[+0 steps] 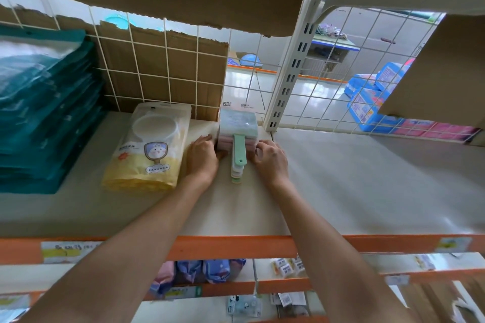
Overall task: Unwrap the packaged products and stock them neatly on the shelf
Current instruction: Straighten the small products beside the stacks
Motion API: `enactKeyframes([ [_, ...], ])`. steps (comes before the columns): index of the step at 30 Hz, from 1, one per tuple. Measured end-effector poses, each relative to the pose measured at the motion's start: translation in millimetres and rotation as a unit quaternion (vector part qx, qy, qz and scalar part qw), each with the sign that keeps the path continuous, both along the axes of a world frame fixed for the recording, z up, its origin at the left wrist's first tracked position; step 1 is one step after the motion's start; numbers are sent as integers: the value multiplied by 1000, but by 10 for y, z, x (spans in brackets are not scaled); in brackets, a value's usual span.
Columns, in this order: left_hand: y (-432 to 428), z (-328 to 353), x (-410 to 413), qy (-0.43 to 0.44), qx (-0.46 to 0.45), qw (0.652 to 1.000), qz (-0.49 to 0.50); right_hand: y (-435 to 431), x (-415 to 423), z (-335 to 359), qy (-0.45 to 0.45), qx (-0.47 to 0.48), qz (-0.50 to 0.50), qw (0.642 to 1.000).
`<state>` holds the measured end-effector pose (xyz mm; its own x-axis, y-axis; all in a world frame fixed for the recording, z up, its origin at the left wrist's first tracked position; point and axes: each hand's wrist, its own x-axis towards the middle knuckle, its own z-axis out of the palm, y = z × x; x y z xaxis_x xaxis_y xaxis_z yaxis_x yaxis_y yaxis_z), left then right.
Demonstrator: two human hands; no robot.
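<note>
A stack of pastel handled brushes [237, 128] lies on the cream shelf [354, 178] near the back grid, the top one green with its handle pointing toward me. My left hand [202, 156] holds the stack's left side, fingers curled against it. My right hand [269, 156] grips the right side the same way. Just left of the stack lies a pile of yellow packs with a hand mirror picture [149, 147].
A tall pile of teal packs [44, 113] fills the shelf's left end. Torn cardboard [162, 68] lines the white wire grid behind. A white slotted upright [291, 68] stands right of the stack. The orange shelf edge [236, 246] runs below, with lower shelves of small goods.
</note>
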<state>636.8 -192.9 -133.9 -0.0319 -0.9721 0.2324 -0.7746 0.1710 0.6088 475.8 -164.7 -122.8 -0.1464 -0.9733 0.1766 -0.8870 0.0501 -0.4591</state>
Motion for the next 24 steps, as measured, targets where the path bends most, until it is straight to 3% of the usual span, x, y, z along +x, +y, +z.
enactKeyframes([
  [13, 82, 86, 33, 18, 10, 1000, 5, -22, -6, 39, -72, -2, -8, 997],
  [19, 129, 143, 14, 117, 8, 993, -33, 30, 34, 53, -107, -47, -2, 993],
  [24, 133, 172, -15, 127, 7, 992, -7, 34, 36, 73, -112, -49, -13, 992],
])
